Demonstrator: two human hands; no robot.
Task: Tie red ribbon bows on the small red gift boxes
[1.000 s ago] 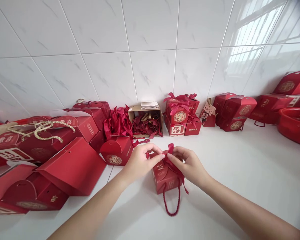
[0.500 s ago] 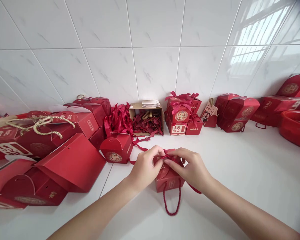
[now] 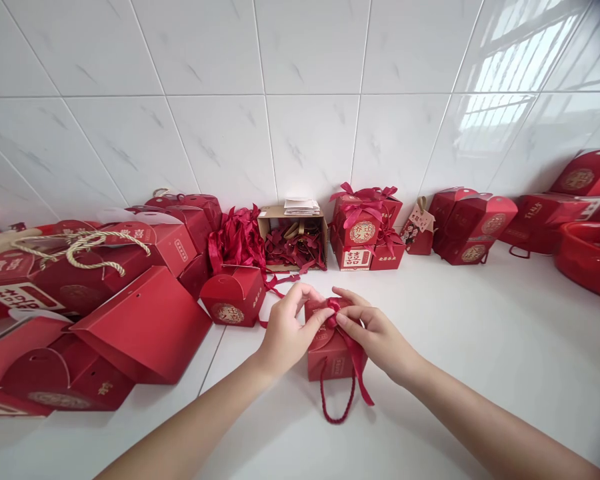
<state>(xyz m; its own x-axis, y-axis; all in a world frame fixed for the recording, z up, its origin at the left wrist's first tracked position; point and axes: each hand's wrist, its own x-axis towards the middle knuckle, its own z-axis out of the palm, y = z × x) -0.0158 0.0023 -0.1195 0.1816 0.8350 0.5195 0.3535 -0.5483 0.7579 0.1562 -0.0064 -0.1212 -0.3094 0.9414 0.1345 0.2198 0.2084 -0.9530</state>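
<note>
A small red gift box [image 3: 333, 360] stands on the white table in front of me, its dark red cord handle [image 3: 338, 419] hanging down toward me. Across its top lies a red satin ribbon [image 3: 356, 357], looped at the middle, with one tail trailing over the near right side. My left hand [image 3: 290, 330] pinches the ribbon loop between thumb and finger. From the other side, my right hand [image 3: 375, 333] holds the ribbon at the same spot, thumb against the loop. Parts of the box top are hidden behind my fingers.
Folded red boxes [image 3: 145, 327] crowd the left side. At the back are a ribbon pile [image 3: 237, 240], a cardboard box [image 3: 293, 227] of ribbon pieces and a stack of bow-tied boxes [image 3: 365, 230]. More boxes [image 3: 473, 230] and a red basin [image 3: 583, 263] stand to the right.
The ribbon loop now shows on top of the box, and its tail has come to hang over the near right side. The box and handle have shifted slightly left.
</note>
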